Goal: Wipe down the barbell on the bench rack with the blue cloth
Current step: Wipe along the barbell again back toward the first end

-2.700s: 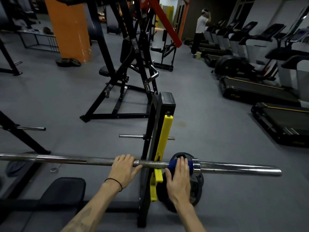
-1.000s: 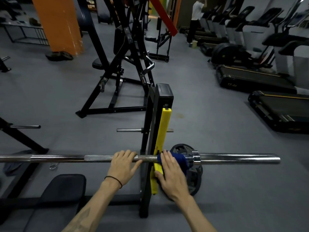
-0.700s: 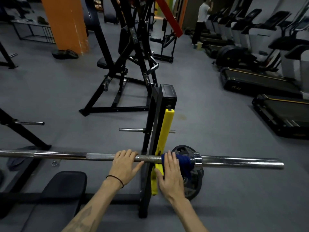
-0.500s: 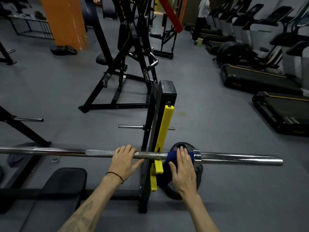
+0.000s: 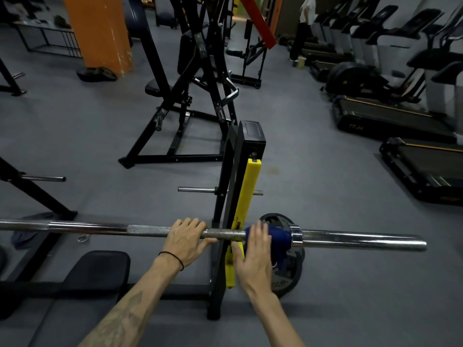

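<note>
The steel barbell (image 5: 350, 241) lies level across the bench rack, its bare sleeve pointing right. The blue cloth (image 5: 279, 237) is draped over the bar between the rack's yellow guard (image 5: 246, 191) and the sleeve collar. My right hand (image 5: 255, 256) presses flat on the cloth with straight fingers and covers its left part. My left hand (image 5: 186, 240) grips the knurled shaft just left of the black rack upright (image 5: 250, 139), fingers curled over the top.
A black weight plate (image 5: 290, 274) hangs on the rack below the cloth. The black bench pad (image 5: 95, 269) sits at lower left. A plate-loaded machine (image 5: 190, 96) stands ahead, treadmills (image 5: 421, 166) line the right, and a person (image 5: 304, 26) stands far back.
My right hand has rubbed the cloth back and forth between collar and yellow guard; since half a second ago it has slid a little left. My left hand has kept its grip.
</note>
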The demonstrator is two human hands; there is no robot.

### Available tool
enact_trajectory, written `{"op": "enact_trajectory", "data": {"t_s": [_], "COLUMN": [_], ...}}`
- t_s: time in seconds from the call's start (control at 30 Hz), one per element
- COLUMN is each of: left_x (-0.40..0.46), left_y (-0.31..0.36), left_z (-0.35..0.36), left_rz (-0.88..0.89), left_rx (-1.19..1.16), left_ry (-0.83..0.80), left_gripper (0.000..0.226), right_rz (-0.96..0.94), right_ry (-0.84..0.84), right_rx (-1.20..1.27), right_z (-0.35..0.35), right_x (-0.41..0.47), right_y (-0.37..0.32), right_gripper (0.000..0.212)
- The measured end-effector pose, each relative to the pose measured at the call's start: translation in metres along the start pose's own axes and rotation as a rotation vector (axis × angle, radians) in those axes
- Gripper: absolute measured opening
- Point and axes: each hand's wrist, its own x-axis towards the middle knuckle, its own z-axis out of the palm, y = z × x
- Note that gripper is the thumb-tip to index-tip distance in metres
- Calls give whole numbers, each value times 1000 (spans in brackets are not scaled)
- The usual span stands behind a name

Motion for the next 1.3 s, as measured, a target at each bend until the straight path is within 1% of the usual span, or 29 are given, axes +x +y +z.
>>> {"op": "enact_trajectory", "data": {"t_s": [0.07,0.13,0.17,0.23,0.3,0.33,0.37,0.43,0.5,0.53,0.6,0.63,0.67,0.7,0.73,0.8,0.83,0.87,0.9,0.93,1.0,1.03,1.1,1.17,1.2,1.23,1.3], "left_x": [2,8,12,23,37,43,47,48,41,34,20,12,5,-1,-6,-11,-12,-13,-14,-14,-15,-16,-17,-19,-20,-21,-22], "left_y": [-5,-10,-11,-10,-11,-11,-11,-11,-10,-8,-2,1,4,7,10,15,16,17,16,17,19,20,24,24,24,24,24], "left_z": [0,-5,-10,-22,-32,-36,-39,-39,-38,-36,-28,-21,-15,-10,-5,-3,-2,-3,-4,-5,-6,-6,-6,-7,-7,-7,-7], "left_rz": [42,65,72,43,2,-18,-42,-67,-64,-66,-72,-62,-47,-47,-65,-101,-105,-102,-98,-96,-107,-118,-144,-153,-147,-139,-136], "left_rx": [-14,-47,-51,-41,-65,-99,-136,-170,-150,-138,-143,-137,-111,-87,-80,-70,-67,-65,-62,-64,-71,-72,-92,-121,-130,-136,-141], "left_ry": [-40,-120,-176,-332,-511,-580,-623,-652,-596,-514,-287,-188,-90,-11,28,49,56,58,59,57,65,68,66,65,63,63,62], "left_gripper": [52,60,64,65,61,61,64,67,69,72,78,75,66,55,48,46,47,48,49,49,50,50,49,48,48,48,47], "right_rz": [-182,-284,-280,-140,21,46,18,-133,-225,-200,-22,40,53,17,-59,-240,-282,-288,-244,-154,5,35,-29,-156,-197,-206,-81], "right_ry": [-101,-110,-81,-43,-19,-28,-69,-159,-119,-68,19,39,36,4,-45,-116,-117,-82,-36,-2,27,32,-15,-66,-46,-8,55], "right_rx": [-98,-205,-236,-221,-125,-71,-55,-134,-196,-195,-133,-105,-93,-92,-107,-189,-234,-262,-261,-223,-124,-86,-67,-143,-186,-211,-165], "right_z": [-3,-17,-25,-37,-29,-22,-16,-12,-19,-22,-26,-22,-15,-8,-4,-6,-13,-20,-25,-28,-18,-11,1,-2,-8,-14,-20], "right_x": [-2,5,9,13,12,9,6,2,6,8,8,7,5,3,-1,-4,-1,3,6,7,6,4,-2,-4,-2,0,4], "right_y": [7,33,45,55,34,17,3,-5,19,34,50,45,33,22,14,20,30,42,51,54,39,25,7,14,26,39,51], "right_gripper": [83,78,77,82,90,94,97,95,85,81,82,85,88,90,91,85,81,78,77,78,84,88,89,85,82,79,80]}}
